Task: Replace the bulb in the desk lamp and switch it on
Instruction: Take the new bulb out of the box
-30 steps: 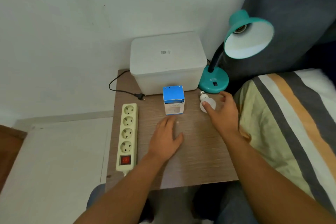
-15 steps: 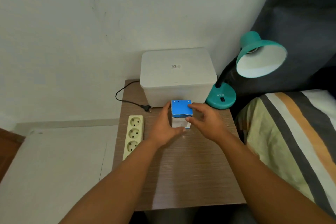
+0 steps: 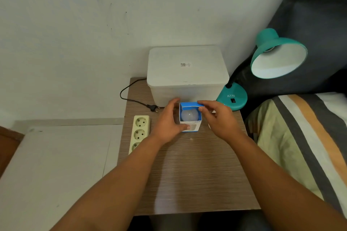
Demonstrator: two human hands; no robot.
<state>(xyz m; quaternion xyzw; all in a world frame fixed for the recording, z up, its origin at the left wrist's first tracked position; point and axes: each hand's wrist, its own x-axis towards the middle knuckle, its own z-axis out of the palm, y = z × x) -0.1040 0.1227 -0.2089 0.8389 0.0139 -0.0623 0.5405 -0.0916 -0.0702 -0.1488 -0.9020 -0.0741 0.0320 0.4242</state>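
While our two hands work at the small blue and white bulb box point(image 3: 190, 126) in the middle of the wooden table point(image 3: 187, 174), its top stands open and we see the round white bulb point(image 3: 189, 115) inside it. Our left hand point(image 3: 169, 122) wraps the left side of the box, with the thumb pressed on the near face and the fingers curled around the far side. Our right hand point(image 3: 220, 120) pinches the blue lid flap point(image 3: 191, 107) at the far edge of the box and holds it lifted.

Just to the right of the box, partly hidden behind our right hand, a small white thing shows; we cannot tell what it is. At the far right corner of the table stands the teal desk lamp point(image 3: 277, 58), its shade turned toward us. Its black plug point(image 3: 153, 108) lies loose on the table, left of the box and beyond the cream power strip point(image 3: 139, 131). A white lidded container point(image 3: 187, 73) sits against the wall, just beyond the box.
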